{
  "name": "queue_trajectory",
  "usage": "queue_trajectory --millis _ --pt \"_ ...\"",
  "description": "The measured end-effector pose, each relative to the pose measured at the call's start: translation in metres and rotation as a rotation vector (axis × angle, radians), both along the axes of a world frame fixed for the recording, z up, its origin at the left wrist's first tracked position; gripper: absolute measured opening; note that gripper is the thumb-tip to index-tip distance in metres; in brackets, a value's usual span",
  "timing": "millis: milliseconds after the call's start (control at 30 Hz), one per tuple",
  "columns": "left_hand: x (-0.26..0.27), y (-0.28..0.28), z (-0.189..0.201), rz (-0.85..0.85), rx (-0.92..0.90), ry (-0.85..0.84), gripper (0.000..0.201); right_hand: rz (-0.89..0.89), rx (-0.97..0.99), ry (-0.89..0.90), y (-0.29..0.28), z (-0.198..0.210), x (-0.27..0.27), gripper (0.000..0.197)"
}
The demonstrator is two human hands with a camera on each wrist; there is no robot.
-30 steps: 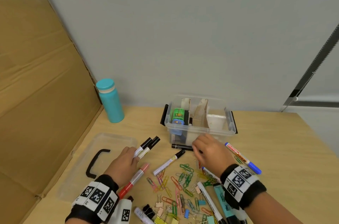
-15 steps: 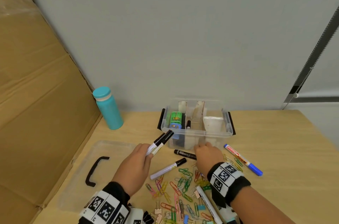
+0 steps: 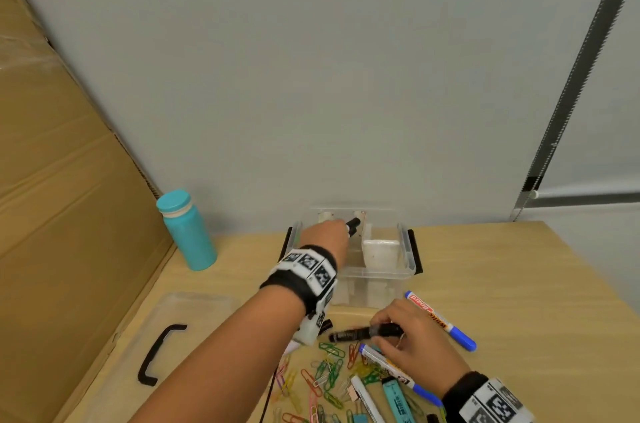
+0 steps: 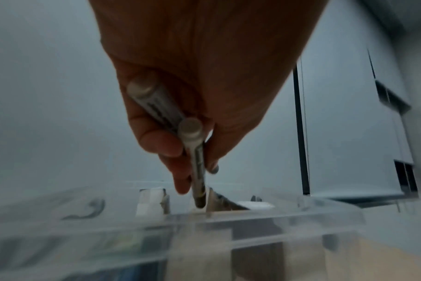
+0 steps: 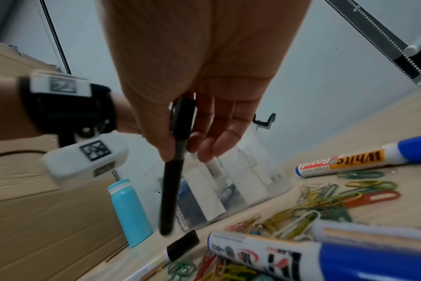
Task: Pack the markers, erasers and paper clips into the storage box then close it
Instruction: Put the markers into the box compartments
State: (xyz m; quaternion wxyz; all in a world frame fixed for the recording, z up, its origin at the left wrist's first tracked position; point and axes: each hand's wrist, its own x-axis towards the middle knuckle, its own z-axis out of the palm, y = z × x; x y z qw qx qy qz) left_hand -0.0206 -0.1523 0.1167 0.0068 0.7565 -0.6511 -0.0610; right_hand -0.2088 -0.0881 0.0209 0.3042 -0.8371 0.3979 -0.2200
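Clear plastic forms the storage box, which sits at 12 o'clock on the wooden table against the grey wall. The left hand reaches over it, fingers pinched round two black-capped markers pointing down into the box. In the left wrist view their tips hang just above the near rim, beside a cardboard divider.

To do this step well, I judge the hand should line the pair up with the long run of the compartment, lower them past the rim, and only then let go, so neither bounces off the divider or the wall. The far wall of the box stands close to the room wall, so the hand has little room at 12 o'clock and should withdraw toward 6 o'clock.

The right hand, at 5 o'clock from the box, grasps a black marker just over the table. Loose paper clips and more markers lie at 6 o'clock, and a blue-capped whiteboard marker lies at 4 o'clock. The lid rests at 8 o'clock near the cardboard panel, and a teal bottle stands at 10 o'clock; open table lies toward 3 o'clock.
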Motion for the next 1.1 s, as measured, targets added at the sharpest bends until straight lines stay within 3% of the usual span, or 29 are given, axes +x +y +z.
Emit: queue_trajectory --millis 100,267,367,500,633,867,1100 --pt "-0.011 -0.027 -0.001 0.014 0.155 -0.036 0.033 0.011 0.049 0.017 0.0 -0.002 -0.002 0.009" --pt "-0.008 -0.042 -0.013 0.067 0.219 0.017 0.026 0.023 0.121 0.058 -0.001 -0.007 -0.004 0.013" --pt "0.0 -0.027 -0.011 0.062 0.106 0.15 0.026 0.02 0.149 0.029 0.0 -0.008 -0.003 0.013" --pt "0.027 0.028 -0.013 0.07 -0.247 0.364 0.022 -0.033 0.217 -0.055 0.004 -0.005 -0.003 0.019" --pt "0.059 0.089 -0.036 0.131 -0.384 0.36 0.012 -0.048 0.237 -0.144 0.006 -0.005 -0.004 0.019" --pt "0.084 0.12 -0.109 0.047 0.111 0.138 0.027 -0.035 0.21 -0.27 0.007 0.024 0.003 0.028" --pt "0.072 0.115 -0.121 0.074 0.279 -0.027 0.023 -0.098 -0.052 -0.493 0.003 0.077 0.008 0.058"
